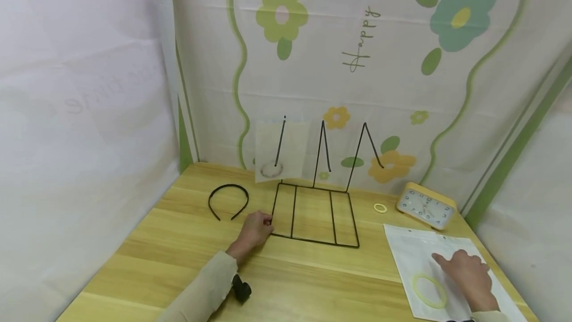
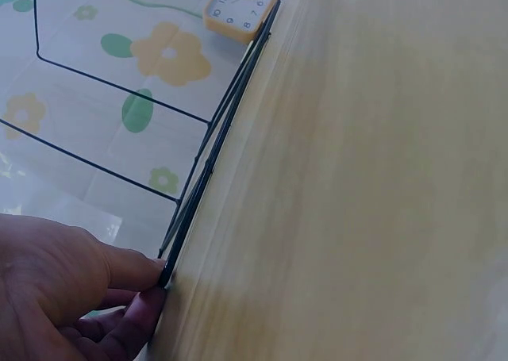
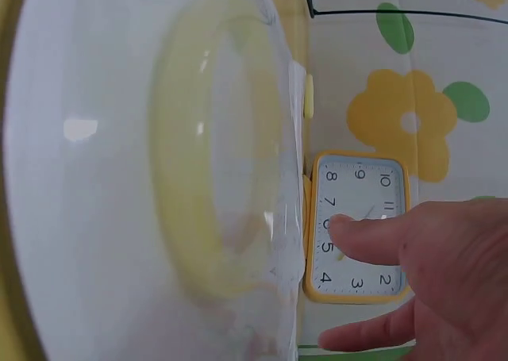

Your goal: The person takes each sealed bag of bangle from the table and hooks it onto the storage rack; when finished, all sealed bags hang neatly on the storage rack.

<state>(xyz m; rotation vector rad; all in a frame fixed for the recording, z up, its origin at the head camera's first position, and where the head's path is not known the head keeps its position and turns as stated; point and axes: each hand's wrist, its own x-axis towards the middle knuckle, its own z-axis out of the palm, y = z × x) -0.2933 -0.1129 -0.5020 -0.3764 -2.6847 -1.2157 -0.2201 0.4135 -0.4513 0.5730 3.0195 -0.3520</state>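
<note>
My left hand (image 1: 254, 230) pinches the near left corner of a black wire rack (image 1: 291, 237) between thumb and fingers; the left wrist view shows the fingertips right on the rack wire (image 2: 209, 167). From the rack's left upright hangs a small clear bag (image 1: 290, 145) with a beaded bracelet (image 1: 270, 177) inside. On the right, my right hand (image 1: 466, 272) is over a large white-backed clear bag (image 1: 402, 247), thumb stretched out and holding nothing. Inside that bag lies a pale yellow ring (image 1: 414, 287), close to the right hand's thumb.
A black headband (image 1: 230, 185) lies on the wooden table (image 1: 178, 242) left of the rack. Toward the back right stand a yellow-framed clock (image 1: 426, 205) and, beside it, a small yellow ring (image 1: 380, 205). Printed white cloth (image 1: 313, 78) walls the back and sides.
</note>
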